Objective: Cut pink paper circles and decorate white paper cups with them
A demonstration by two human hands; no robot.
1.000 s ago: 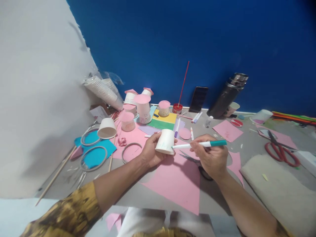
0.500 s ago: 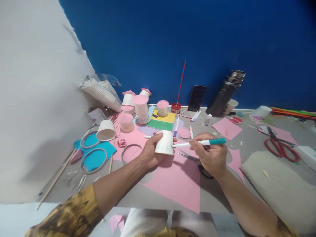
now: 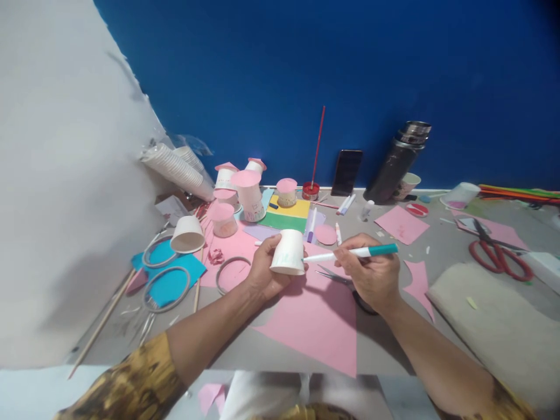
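Observation:
My left hand (image 3: pixel 268 271) is closed around a white paper cup (image 3: pixel 289 252), turned upside down and slightly tilted, with faint green strokes near its rim. In my right hand (image 3: pixel 371 274) is a white marker pen (image 3: pixel 361 253) with a green end, held like a pencil. Its tip meets the right side of the cup. Below both hands lies a large pink paper sheet (image 3: pixel 324 326). A pair of dark-handled scissors (image 3: pixel 336 277) rests on it, partly hidden behind my right hand.
Several decorated cups with pink tops (image 3: pixel 248 195) stand at the back left, near stacked cups (image 3: pixel 175 169). A phone (image 3: pixel 347 172) and a dark flask (image 3: pixel 396 166) lean on the blue wall. Red-handled scissors (image 3: pixel 499 256) and a beige cloth (image 3: pixel 494 321) lie right.
The cup has turned a little in my left hand and shifted slightly left. The marker stays at its side. The whole view has drifted slightly.

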